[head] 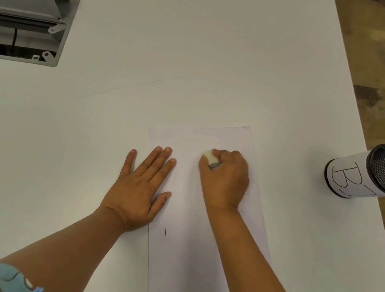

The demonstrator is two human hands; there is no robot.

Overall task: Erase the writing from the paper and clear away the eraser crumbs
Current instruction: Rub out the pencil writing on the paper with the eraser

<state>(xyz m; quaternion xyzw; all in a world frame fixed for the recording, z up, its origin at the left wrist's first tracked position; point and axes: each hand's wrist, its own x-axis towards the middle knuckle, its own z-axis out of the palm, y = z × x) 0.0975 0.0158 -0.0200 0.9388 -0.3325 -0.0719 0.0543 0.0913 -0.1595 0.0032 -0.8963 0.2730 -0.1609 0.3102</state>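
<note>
Ideally, left hand point(143, 186) is lying spread, pinning paper point(179, 254) at nine o'clock while right hand point(225, 177) is gripping eraser point(211, 159), rubbing gently.

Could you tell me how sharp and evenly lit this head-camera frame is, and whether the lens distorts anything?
Head view: soft, even light, no glare, only faint shadows under the hands; the right hand and eraser are slightly motion-blurred, while the left hand on the paper is sharper; wide-angle distortion bows the table edge and tilts the mesh cup.
</note>
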